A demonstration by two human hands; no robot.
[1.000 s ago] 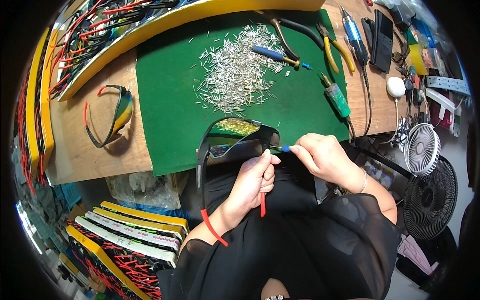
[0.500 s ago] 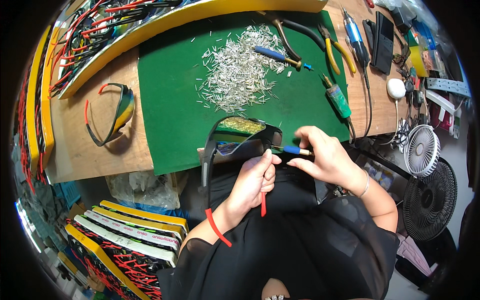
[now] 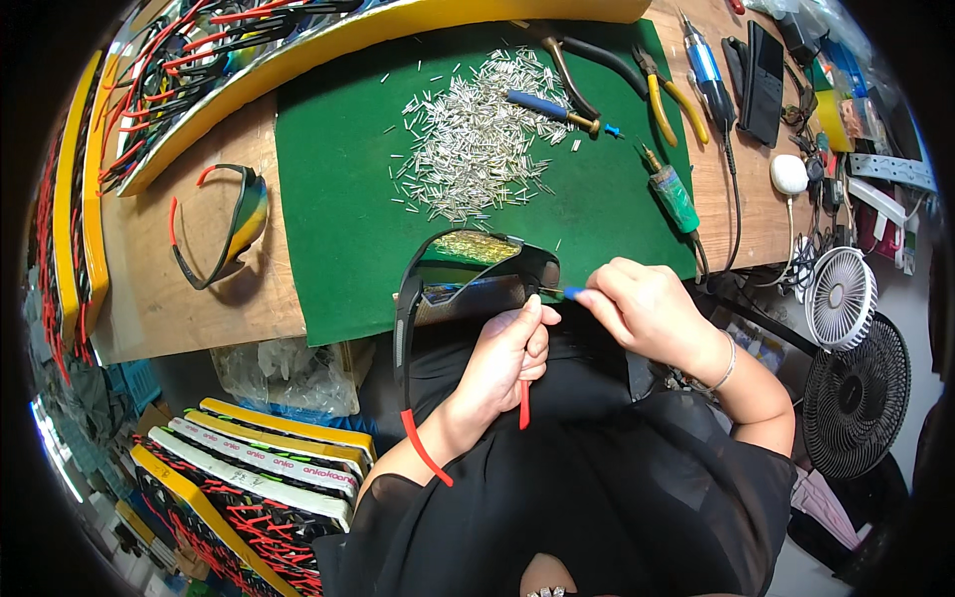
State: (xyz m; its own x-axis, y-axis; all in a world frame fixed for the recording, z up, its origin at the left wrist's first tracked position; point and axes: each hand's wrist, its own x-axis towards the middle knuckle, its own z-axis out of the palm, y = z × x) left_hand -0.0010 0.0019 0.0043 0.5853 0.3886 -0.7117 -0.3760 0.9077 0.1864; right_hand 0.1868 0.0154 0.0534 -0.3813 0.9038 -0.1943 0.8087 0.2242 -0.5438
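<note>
Head view: left hand [image 3: 513, 356] clasps sunglasses [image 3: 477, 298], right hand [image 3: 642, 310] pinches a screwdriver [image 3: 573, 294], apparently the screwing step; another turn wants steadiness.

A silvery bracelet [image 3: 731, 362] accompanies a black top [image 3: 597, 488] with sheer sleeves [image 3: 711, 428].

Brt ctr, dk fisheye rim

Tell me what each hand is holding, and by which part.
The left hand holds black-framed, red-tipped wraparound sunglasses by one temple arm, near its hinge; the right hand pinches a slim, blue-handled, screwdriver-like tool by its handle.
</note>
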